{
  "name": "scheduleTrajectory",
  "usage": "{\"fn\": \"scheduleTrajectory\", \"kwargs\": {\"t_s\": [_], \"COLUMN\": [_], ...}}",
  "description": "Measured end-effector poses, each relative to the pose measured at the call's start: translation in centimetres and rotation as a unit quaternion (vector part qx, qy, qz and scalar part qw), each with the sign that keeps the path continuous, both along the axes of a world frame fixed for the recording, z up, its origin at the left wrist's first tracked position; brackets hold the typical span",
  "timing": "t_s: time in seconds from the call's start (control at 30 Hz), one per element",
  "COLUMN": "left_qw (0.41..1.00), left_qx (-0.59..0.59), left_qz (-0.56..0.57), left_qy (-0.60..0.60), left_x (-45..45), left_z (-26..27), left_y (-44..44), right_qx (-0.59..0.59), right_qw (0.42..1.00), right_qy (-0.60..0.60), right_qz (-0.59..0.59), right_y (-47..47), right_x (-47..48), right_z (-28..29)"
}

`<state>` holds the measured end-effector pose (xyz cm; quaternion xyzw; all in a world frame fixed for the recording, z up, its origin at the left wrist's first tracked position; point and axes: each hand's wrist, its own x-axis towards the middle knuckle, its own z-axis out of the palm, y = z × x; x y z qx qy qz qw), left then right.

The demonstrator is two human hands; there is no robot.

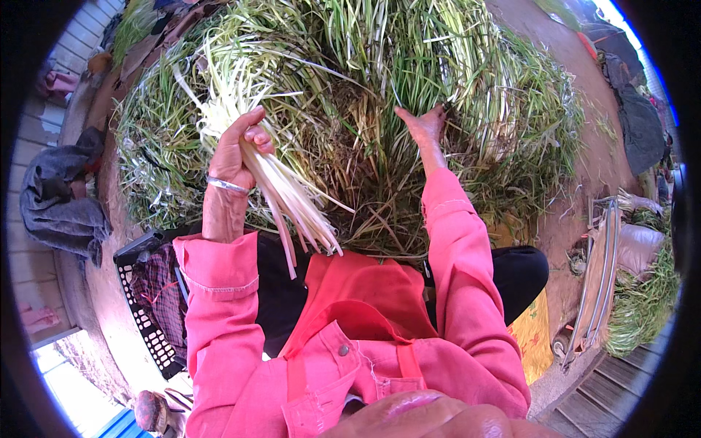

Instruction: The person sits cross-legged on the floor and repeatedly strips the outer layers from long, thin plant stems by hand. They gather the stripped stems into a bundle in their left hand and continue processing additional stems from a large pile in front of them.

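Note:
My left hand is closed around a bunch of pale leafy stalks, whose whitish-pink ends point down toward my lap and whose leafy ends fan out above the fist. A silver bangle circles that wrist. My right hand reaches into a large heap of long green leafy plants, thumb spread to the left. Its fingertips are partly hidden among the stalks, so what they touch cannot be told. Brown, withered leaves and roots lie in the middle of the heap, between my hands.
A black plastic crate holding checked cloth stands at my left. Dark grey cloth hangs farther left. To the right are a folding chair or frame, another green pile and a yellow sheet beside my knee.

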<state>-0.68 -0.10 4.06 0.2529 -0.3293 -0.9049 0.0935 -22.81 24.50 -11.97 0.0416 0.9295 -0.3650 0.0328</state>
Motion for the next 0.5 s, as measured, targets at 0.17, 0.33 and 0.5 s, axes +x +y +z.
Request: {"fn": "scheduleTrajectory", "kwargs": {"t_s": [0.17,0.33,0.5], "left_qw": [1.0,0.999,1.0], "left_qx": [-0.022,-0.024,-0.014], "left_qz": [0.01,0.0,-0.026], "left_qy": [-0.015,-0.024,-0.007], "left_x": [-1.0,-1.9,-2.2], "left_z": [-0.3,-0.6,-0.9], "left_y": [0.2,0.5,0.9], "right_qx": [-0.041,-0.15,-0.166], "right_qw": [0.998,0.98,0.976], "right_qy": [-0.029,-0.1,-0.088], "right_qz": [0.031,0.089,0.112], "right_y": [-1.0,2.4,9.2], "right_x": [-0.7,0.8,4.2], "right_z": [-1.8,0.5,6.7]}}
